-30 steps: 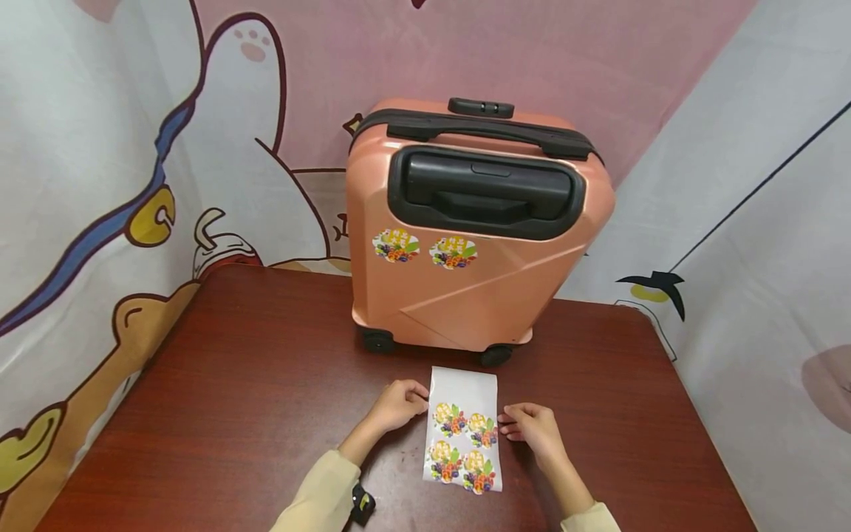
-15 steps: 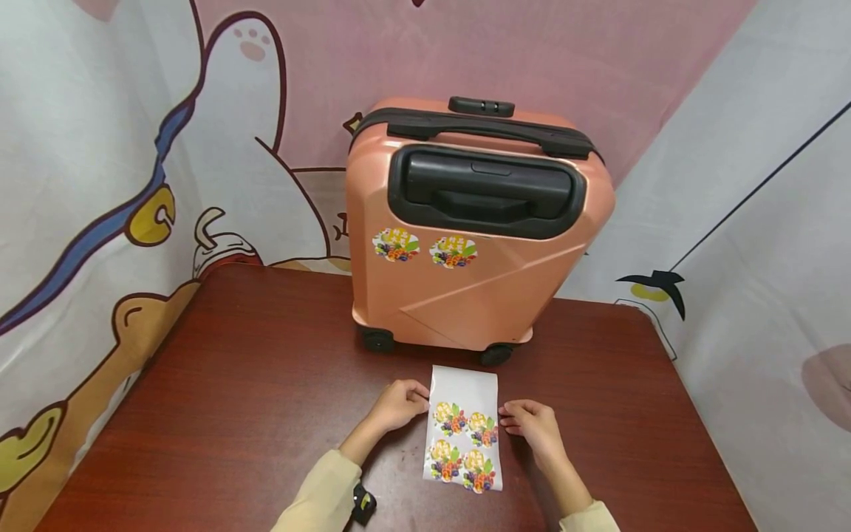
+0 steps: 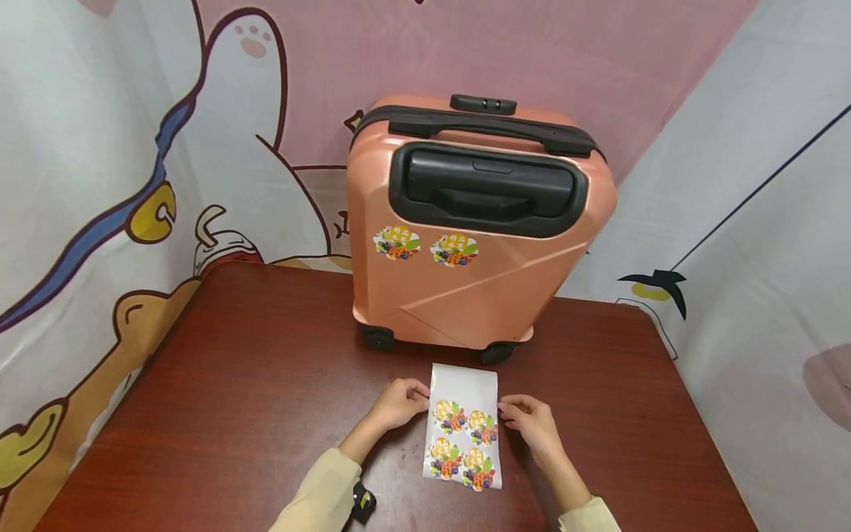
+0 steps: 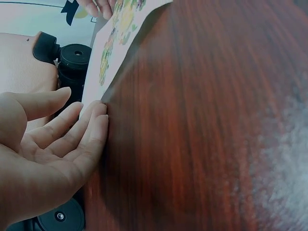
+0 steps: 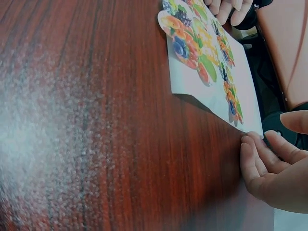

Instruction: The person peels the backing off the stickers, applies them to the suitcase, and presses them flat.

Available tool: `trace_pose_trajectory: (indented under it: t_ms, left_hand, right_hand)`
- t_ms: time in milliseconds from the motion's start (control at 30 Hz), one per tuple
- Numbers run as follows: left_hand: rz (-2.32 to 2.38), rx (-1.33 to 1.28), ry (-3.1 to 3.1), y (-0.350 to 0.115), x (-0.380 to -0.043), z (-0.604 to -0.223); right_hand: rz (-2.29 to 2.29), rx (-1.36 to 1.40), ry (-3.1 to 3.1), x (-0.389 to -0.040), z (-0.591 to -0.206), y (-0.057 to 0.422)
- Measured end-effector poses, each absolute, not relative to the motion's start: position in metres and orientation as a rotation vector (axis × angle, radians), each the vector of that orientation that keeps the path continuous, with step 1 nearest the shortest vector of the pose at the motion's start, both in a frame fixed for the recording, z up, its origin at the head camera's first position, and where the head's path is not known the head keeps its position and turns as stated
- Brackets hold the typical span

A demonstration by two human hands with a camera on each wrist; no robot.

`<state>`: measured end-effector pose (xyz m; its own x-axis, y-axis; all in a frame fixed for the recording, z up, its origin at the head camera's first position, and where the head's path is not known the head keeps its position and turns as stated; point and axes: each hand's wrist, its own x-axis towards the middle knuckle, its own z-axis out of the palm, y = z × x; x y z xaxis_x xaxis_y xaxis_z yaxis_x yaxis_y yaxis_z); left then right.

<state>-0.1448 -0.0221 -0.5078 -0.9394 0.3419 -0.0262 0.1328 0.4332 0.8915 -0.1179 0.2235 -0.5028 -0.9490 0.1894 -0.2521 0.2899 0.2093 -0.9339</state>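
A white sheet of fruit stickers (image 3: 463, 386) lies on the table in the head view, its several round fruit prints toward the near end. At its left edge, my left hand (image 3: 397, 404) touches the paper with the fingertips; in the left wrist view the thumb (image 4: 48, 103) stands apart from the fingers. My right hand (image 3: 534, 426) is at the opposite edge, fingertips touching the paper, thumb raised clear in the right wrist view. Behind the sheet an orange suitcase (image 3: 459, 295) stands upright, with two similar round stickers (image 3: 397, 243) on its front.
The reddish-brown wooden table (image 3: 266, 369) carries everything. A small black object (image 3: 363, 502) shows beside my left sleeve. The suitcase's black wheels (image 3: 496, 352) stand just beyond the sheet's far end. Printed cloth (image 3: 465, 44) hangs behind and at both sides.
My right hand has shifted very slightly away from me along the sheet's right edge. The left hand, the sheet and the suitcase look nearly the same.
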Motion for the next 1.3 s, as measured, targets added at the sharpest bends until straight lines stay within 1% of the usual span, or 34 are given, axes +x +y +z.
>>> trace_pose_trajectory:
  t_ms: [300,833,1300]
  left_hand:
    - [1.566,0.426,2.468,-0.020,-0.146,-0.507]
    - [1.703,0.301,2.457,-0.010,-0.146,-0.501]
    - [1.769,0.325,2.499,-0.004,-0.149,-0.498]
  right_hand:
    - [-1.926,0.434,2.378,-0.118,-0.506,0.225]
    - [-1.947,0.394,2.372,-0.119,-0.499,0.218]
    - [-1.900,0.404,2.450,-0.120,-0.497,0.218]
